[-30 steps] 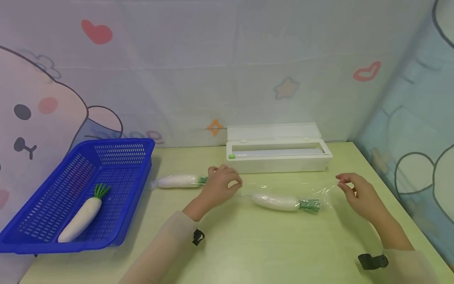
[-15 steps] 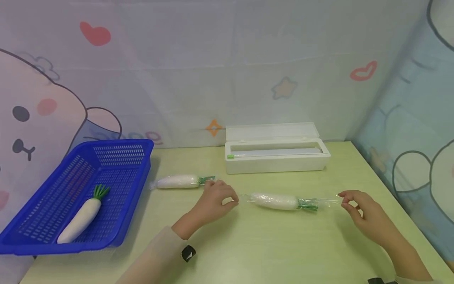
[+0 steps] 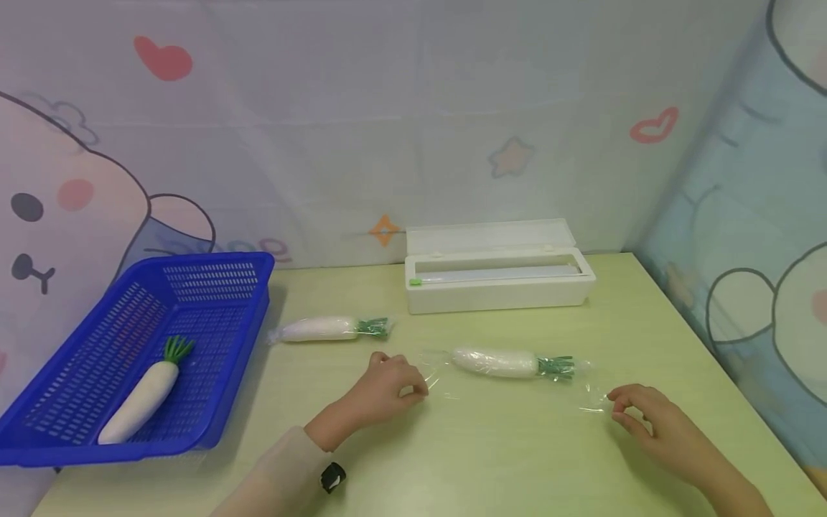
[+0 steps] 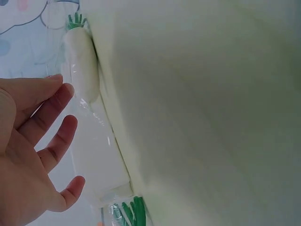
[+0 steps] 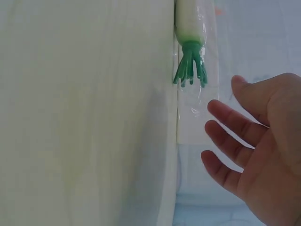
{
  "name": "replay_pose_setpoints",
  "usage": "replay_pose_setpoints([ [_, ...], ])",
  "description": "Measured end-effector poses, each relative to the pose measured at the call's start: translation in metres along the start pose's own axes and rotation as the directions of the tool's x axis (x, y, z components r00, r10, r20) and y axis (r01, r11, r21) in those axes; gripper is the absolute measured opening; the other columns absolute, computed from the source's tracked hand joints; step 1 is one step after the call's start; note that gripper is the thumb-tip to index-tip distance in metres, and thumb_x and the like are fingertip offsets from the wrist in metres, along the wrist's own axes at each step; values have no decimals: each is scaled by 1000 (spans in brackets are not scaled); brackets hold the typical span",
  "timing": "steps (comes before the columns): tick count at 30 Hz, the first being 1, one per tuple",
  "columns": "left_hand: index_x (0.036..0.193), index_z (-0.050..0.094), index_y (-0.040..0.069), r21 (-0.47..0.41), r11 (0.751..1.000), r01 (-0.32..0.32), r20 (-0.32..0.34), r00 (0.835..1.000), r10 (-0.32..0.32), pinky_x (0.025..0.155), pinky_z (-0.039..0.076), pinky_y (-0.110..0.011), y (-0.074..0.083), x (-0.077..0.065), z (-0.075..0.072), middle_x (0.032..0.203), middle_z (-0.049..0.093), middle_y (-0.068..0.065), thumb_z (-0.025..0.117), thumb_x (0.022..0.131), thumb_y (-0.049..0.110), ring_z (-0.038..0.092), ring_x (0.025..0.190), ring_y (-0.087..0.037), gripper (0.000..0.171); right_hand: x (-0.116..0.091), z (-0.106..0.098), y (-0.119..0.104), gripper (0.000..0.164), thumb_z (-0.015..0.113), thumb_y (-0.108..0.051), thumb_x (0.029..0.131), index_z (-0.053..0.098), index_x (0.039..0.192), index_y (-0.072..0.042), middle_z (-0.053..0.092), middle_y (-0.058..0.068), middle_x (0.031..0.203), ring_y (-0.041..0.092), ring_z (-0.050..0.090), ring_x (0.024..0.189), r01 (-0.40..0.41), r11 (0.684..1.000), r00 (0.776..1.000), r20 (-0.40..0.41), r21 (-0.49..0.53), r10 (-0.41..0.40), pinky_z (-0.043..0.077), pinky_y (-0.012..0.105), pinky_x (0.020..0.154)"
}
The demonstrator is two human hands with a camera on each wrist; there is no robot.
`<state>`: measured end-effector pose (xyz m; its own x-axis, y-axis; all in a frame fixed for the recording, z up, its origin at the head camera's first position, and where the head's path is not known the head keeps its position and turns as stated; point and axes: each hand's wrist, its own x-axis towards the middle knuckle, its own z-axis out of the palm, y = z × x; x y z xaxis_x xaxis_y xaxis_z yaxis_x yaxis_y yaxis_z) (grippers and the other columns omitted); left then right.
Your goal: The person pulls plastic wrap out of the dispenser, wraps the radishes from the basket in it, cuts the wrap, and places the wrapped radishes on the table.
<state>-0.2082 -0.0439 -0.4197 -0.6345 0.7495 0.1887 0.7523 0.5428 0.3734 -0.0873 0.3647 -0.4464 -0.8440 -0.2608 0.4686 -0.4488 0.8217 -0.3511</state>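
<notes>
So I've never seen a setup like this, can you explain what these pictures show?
There's no robot, just a person's two bare hands. The widest view comes from a camera worn on the head; the others come from one on each wrist. On the table are a blue basket holding a bare radish, a white box with its lid up, a wrapped radish, and a nearer radish in clear film. The left hand pinches the film at the nearer radish's root end. The right hand seems to pinch it beyond the leaves, though that contact is hard to see.
</notes>
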Motion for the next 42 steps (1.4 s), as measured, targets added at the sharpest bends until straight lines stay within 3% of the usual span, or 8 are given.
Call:
replay_pose_setpoints([
  [4,89,76,15,10,1000,15,22,1000,-15,90,30,-54,-3,3,5,91,73,7,70,86,9,54,85,-12,9,3,5,6,33,77,3,73,59,87,-21,63,-8,92,3,53,86,59,998,998,23,-38,-58,47,22,69],
  [8,90,77,16,53,999,15,37,999,-17,88,30,-52,-8,9,11,92,73,8,69,87,9,56,87,-13,11,12,7,13,30,77,2,73,60,84,-20,57,-16,85,2,52,78,87,993,993,89,-74,-81,47,25,67],
  [14,91,78,17,71,997,35,51,998,-39,88,30,-53,-13,19,12,92,72,6,69,87,9,57,87,-16,13,25,10,21,17,73,-4,81,60,81,-16,54,-15,80,1,49,74,10,996,972,236,-91,12,47,29,64],
  [20,92,79,17,91,992,82,67,994,-88,89,29,-53,-22,30,13,96,73,5,68,87,8,56,88,-18,15,42,16,28,12,70,-7,84,60,80,-13,51,-10,76,3,45,71,-44,992,944,319,-115,79,44,29,63],
  [24,93,79,18,98,990,102,78,991,-110,96,27,-61,-27,37,15,98,73,4,67,86,7,59,93,-21,17,50,18,32,9,68,-7,86,61,81,-10,52,-8,76,4,45,69,-90,989,922,366,-113,126,43,29,62],
  [32,96,79,19,97,984,149,86,984,-158,98,27,-64,-34,47,13,100,73,2,61,85,1,60,96,-23,28,63,19,41,9,65,-8,88,62,80,-7,55,-4,74,8,47,67,-181,981,897,397,-68,193,43,30,60],
  [38,96,79,20,91,974,209,56,975,-215,100,26,-67,-38,57,17,101,73,2,58,85,0,62,99,-24,31,71,20,48,18,64,-9,89,54,73,-9,46,-5,66,9,39,61,-207,977,891,403,-49,210,34,26,57],
  [42,94,78,16,75,963,259,39,964,-263,100,30,-63,-39,62,19,101,73,0,60,85,1,63,98,-25,25,78,21,50,24,62,-7,89,48,70,-10,40,-4,64,9,36,59,-225,974,884,415,-25,215,31,25,55],
])
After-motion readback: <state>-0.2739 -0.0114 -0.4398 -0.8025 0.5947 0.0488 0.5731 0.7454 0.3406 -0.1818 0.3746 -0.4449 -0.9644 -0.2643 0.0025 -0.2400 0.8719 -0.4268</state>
